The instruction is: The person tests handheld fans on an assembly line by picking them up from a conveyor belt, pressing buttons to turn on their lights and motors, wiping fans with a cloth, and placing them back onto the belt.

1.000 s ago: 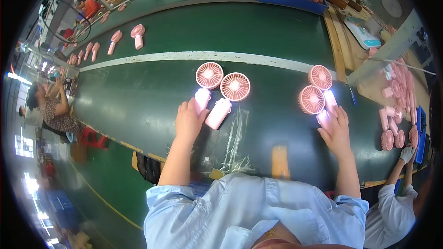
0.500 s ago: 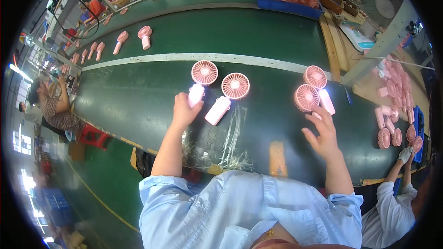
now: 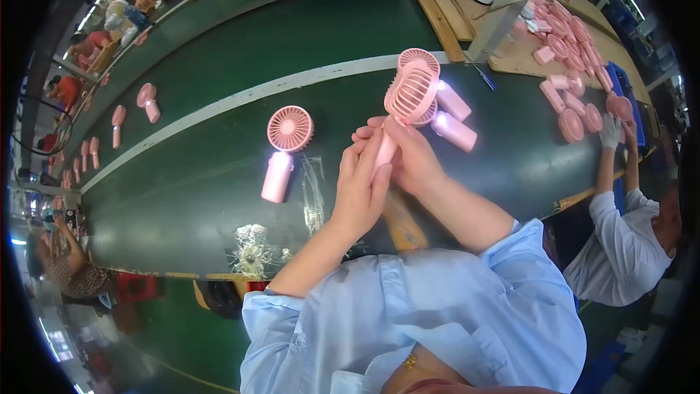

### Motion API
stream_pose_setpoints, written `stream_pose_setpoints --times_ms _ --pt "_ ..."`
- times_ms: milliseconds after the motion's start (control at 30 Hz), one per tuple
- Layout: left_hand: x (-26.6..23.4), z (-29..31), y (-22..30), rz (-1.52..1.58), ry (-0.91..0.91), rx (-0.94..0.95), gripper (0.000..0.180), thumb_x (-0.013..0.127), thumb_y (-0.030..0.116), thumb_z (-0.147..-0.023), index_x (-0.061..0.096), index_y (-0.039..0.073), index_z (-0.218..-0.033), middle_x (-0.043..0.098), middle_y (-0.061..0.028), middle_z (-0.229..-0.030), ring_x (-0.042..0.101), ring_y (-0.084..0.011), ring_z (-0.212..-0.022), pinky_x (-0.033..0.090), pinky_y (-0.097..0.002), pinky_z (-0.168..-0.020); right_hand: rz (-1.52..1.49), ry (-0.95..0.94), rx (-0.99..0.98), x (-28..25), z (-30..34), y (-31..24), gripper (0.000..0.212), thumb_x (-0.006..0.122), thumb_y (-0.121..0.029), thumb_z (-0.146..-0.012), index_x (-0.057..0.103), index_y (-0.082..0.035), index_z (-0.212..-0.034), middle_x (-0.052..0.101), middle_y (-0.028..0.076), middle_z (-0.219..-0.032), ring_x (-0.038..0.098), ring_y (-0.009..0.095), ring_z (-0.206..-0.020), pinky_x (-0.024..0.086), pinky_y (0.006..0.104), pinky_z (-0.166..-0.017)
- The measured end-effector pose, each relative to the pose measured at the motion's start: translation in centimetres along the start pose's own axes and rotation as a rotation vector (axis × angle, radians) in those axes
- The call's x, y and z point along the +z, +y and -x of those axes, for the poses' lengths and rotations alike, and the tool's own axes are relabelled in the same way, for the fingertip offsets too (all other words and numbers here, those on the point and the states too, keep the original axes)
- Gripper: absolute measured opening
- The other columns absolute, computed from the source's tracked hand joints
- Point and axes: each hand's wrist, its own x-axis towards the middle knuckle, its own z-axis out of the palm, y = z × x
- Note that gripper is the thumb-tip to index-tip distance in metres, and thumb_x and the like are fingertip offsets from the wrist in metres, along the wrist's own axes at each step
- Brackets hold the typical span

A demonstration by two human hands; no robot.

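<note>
You: left hand (image 3: 357, 191) and right hand (image 3: 417, 157) now grip one lifted fan (image 3: 411, 95) | right hand has left the fan pair (image 3: 455, 133) | neither hand free

We have lifted a pink fan (image 3: 411, 93) off the desk (image 3: 175, 197). Our left hand (image 3: 359, 191) and right hand (image 3: 417, 159) now meet around its handle (image 3: 384, 151). Our view has swung right.

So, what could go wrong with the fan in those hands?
The held fan is raised and might slip from the fingers onto the green table. It could also bump the two fans lying beyond it, since they overlap in view; I can't tell whether they touch.
</note>
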Motion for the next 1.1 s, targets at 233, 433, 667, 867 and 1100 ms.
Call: stream_pose_setpoints --times_ms 233,433,667,867,1100 --pt "1.2 1.0 -2.0 0.446 -0.063 -0.208 0.045 0.045 0.012 -0.087 0.034 -0.003 -0.128 0.044 -0.0194 -0.118 0.048 -0.0300 -0.108 0.039 -0.0348 -0.090 0.023 -0.033 0.033 -1.1 0.1 0.5 0.028 0.043 -0.027 -0.092 0.052 -0.003 -0.105 0.057 0.014 -0.102 0.057 0.023 -0.095 0.047 0.0358 -0.083" --pt "1.0 1.3 -2.9 0.398 -0.111 -0.302 0.040 0.041 0.017 -0.091 0.036 0.001 -0.127 0.050 -0.0101 -0.114 0.052 -0.0142 -0.095 0.043 -0.0261 -0.078 0.103 0.024 0.067 -0.7 -0.2 1.0 0.026 0.043 -0.025 -0.092 0.051 -0.003 -0.104 0.058 0.014 -0.101 0.057 0.022 -0.093 0.046 0.0339 -0.083" --pt "1.7 0.7 -4.5 0.946 0.094 -0.714 0.031 0.033 0.026 -0.095 0.046 0.004 -0.113 0.056 -0.0067 -0.093 0.053 -0.0131 -0.072 0.044 -0.0251 -0.062 0.446 0.011 -0.080 1.0 0.8 0.9 0.027 0.046 -0.022 -0.091 0.047 -0.002 -0.107 0.057 0.014 -0.104 0.057 0.020 -0.095 0.044 0.0323 -0.085" --pt "-0.2 0.3 -2.3 1.089 -0.136 -0.785 0.034 0.037 0.027 -0.094 0.045 0.004 -0.117 0.054 -0.0065 -0.100 0.053 -0.0134 -0.078 0.044 -0.0259 -0.066 0.296 -0.007 0.059 -0.1 0.0 -0.2 0.028 0.045 -0.027 -0.092 0.049 -0.002 -0.104 0.057 0.013 -0.100 0.058 0.018 -0.087 0.048 0.0282 -0.073" --pt "0.2 1.0 -2.9 0.974 -0.229 -0.640 0.039 0.042 0.021 -0.089 0.039 0.003 -0.124 0.051 -0.0051 -0.106 0.050 -0.0122 -0.085 0.043 -0.0258 -0.071 0.332 0.003 0.043 -0.1 0.0 0.1 0.028 0.046 -0.028 -0.092 0.049 -0.002 -0.102 0.058 0.011 -0.095 0.059 0.016 -0.082 0.049 0.0278 -0.070"
